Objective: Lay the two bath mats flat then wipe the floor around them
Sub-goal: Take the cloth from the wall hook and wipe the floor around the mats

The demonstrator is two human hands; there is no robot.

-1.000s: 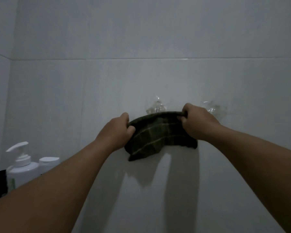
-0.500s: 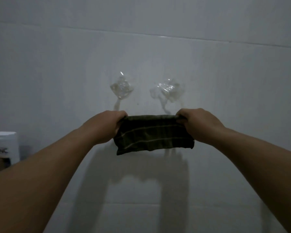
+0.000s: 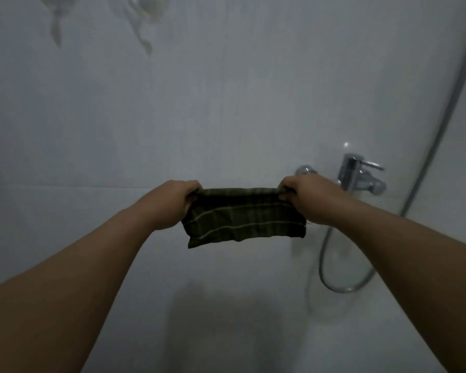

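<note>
Up at the far left top edge, two clear wall hooks [image 3: 62, 12] cling to the pale tiled wall [image 3: 226, 103], blurred and empty. Lower down, the left hand [image 3: 172, 203] is curled closed around the left end of a dark green cloth [image 3: 244, 218], fingers pinching its top edge. The cloth, folded and crossed by thin pale stripes, hangs stretched in the air between both hands, just in front of the wall and touching nothing else. At its right end the right hand [image 3: 306, 197] pinches the top edge in the same way, fingers curled round the fabric. Behind and to the right of that hand a chrome mixer tap [image 3: 361, 175] sticks out from the wall, and a shower hose [image 3: 425, 146] loops down past it. Neither bath mat nor any floor is in view, so whether the mats lie flat cannot be told; the cloth looks meant for the wiping step. The nearest risk is the right hand or the cloth's corner catching the tap lever or snagging the hose on the way down, since both sit close behind it. Dim light and a possibly wet floor could also make a slip likely when bending down with both hands occupied.
</note>
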